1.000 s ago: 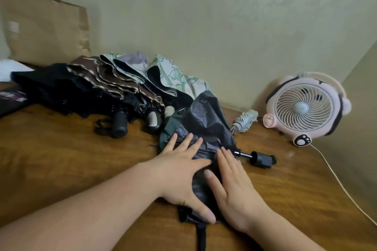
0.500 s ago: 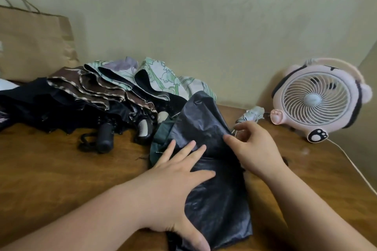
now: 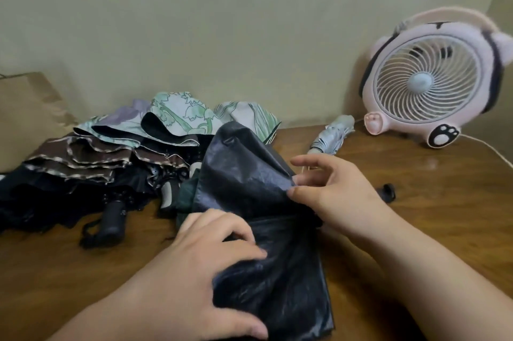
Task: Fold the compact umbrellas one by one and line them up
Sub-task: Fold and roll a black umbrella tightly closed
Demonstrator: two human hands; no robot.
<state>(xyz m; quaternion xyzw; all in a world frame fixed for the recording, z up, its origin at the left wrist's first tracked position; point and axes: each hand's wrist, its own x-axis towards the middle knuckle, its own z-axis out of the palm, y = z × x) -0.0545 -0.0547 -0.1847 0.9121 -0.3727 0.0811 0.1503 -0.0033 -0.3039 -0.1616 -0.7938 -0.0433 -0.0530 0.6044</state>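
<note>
Delta vs 0.5 s ago: the left hand (image 3: 219, 257) is no longer flat and splayed. Its fingers (image 3: 238, 229) now curl down into the cloth of the dark navy compact umbrella (image 3: 272, 271) and grasp a fold, with the thumb along the lower edge near the bottom of the frame.

The right hand (image 3: 333, 191) has dropped from the top of the canopy to its right edge, at mid-frame. Thumb and fingers pinch that edge; the index finger sticks out straight above.

The umbrella stays at centre frame on the brown wooden table (image 3: 416, 202), canopy loose, its upper flap standing up between the two hands. Its black plastic handle knob (image 3: 387, 192) shows just right of the right hand.

The view sits closer and further right than before.

- Heap of unfolded umbrellas (image 3: 116, 163) (floral green-white, brown-trimmed, black): left of centre, touching the navy one; same spot.
- Small rolled grey-striped umbrella (image 3: 330, 136): upper right of the hands, lying beside the pink round desk fan (image 3: 427, 79); unmoved.
- Brown paper bag (image 3: 27, 113): far left edge, mostly cut off now.
</note>
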